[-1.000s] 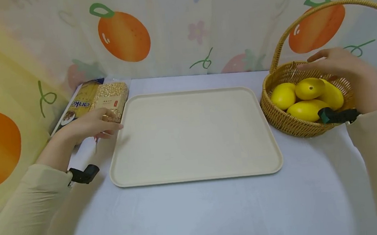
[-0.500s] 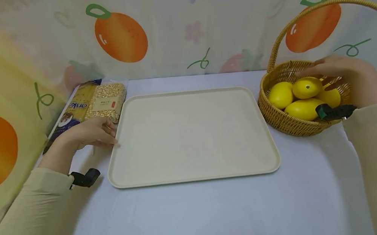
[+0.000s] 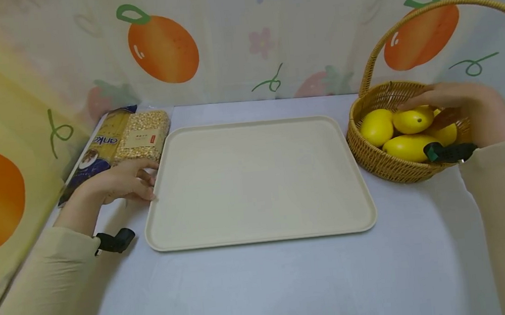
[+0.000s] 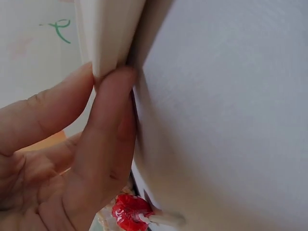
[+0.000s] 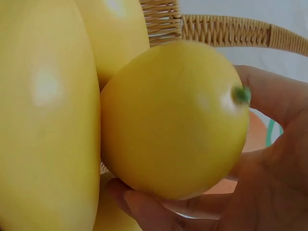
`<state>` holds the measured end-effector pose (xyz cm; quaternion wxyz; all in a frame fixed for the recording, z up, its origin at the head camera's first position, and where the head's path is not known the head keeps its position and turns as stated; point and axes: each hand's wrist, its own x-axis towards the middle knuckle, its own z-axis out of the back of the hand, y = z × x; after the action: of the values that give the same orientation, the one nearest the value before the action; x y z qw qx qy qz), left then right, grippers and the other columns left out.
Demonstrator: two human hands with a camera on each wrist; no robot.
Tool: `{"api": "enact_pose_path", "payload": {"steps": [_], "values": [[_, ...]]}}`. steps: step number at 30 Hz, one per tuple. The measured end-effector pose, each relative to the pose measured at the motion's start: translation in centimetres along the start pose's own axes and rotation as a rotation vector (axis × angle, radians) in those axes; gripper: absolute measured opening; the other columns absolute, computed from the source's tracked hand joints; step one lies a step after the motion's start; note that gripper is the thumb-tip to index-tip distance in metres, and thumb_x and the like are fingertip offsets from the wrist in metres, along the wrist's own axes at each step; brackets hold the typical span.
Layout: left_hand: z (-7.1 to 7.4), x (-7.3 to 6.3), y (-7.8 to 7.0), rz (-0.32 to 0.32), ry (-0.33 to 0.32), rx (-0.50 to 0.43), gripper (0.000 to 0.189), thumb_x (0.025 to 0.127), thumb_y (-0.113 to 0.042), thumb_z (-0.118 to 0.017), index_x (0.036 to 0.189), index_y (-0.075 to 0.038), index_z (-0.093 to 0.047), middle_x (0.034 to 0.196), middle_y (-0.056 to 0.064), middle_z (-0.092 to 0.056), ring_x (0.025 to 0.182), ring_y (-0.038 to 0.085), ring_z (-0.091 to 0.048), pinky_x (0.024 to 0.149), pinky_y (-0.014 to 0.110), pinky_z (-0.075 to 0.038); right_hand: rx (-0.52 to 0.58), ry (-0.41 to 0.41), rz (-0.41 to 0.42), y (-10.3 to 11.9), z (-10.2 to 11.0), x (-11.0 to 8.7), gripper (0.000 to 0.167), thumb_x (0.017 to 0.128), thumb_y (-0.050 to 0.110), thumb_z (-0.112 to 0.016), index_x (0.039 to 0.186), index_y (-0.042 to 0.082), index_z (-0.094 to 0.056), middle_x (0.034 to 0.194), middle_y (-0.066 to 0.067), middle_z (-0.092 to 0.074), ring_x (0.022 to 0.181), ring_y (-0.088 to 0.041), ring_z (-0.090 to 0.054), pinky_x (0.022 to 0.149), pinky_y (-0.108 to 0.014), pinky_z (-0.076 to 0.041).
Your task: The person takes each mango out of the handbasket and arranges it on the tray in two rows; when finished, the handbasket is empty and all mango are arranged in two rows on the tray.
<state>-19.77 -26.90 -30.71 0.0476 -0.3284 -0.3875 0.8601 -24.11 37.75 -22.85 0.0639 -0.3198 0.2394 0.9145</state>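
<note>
My left hand [image 3: 120, 184] is at the left edge of a cream tray [image 3: 257, 187]. In the left wrist view, thumb and fingers pinch the tray's rim [image 4: 109, 43]. Beneath that hand, a red-wrapped lollipop [image 4: 130, 212] lies on the table, mostly hidden in the head view. Over at the wicker basket [image 3: 373, 158], my right hand [image 3: 461, 99] reaches in below the handle. Its fingers curl round the topmost yellow mango [image 5: 175, 120], whose green stem faces the palm. Several other mangoes [image 3: 409, 148] lie against it in the basket.
Left of the tray lie a clear bag of corn kernels [image 3: 141, 135] and a gold and blue packet [image 3: 102, 144]. A tall arched handle [image 3: 461, 1] rises over the basket. A fruit-printed cloth [image 3: 223, 38] hangs behind the white-covered table.
My left hand has come down from beside the corn bag and taken hold of the tray's left rim. My right hand has lowered into the basket onto the top mango, which has tilted slightly.
</note>
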Motion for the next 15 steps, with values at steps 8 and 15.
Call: {"api": "enact_pose_path", "payload": {"steps": [8,15], "values": [[0.14,-0.41,0.3,0.009,0.083,0.004,0.1,0.084,-0.001,-0.072,0.158,-0.002,-0.005,0.106,0.01,-0.049,0.088,0.014,-0.054,0.073,0.026,-0.058,0.047,0.008,0.057,-0.64,0.3,0.95,0.086,0.099,0.059,-0.042,0.153,-0.004,-0.019,0.153,-0.031,-0.02,0.124,-0.039,-0.046,0.092,-0.043,-0.059],[0.15,-0.61,0.33,0.015,0.094,-0.016,0.103,0.083,0.0,-0.073,0.159,-0.006,-0.004,0.109,0.013,-0.048,0.087,0.014,-0.056,0.073,0.026,-0.058,0.062,0.027,0.076,-0.94,0.55,1.12,0.089,0.099,0.056,-0.043,0.155,-0.005,-0.009,0.155,-0.032,-0.017,0.121,-0.031,-0.05,0.091,-0.038,-0.059]]}}
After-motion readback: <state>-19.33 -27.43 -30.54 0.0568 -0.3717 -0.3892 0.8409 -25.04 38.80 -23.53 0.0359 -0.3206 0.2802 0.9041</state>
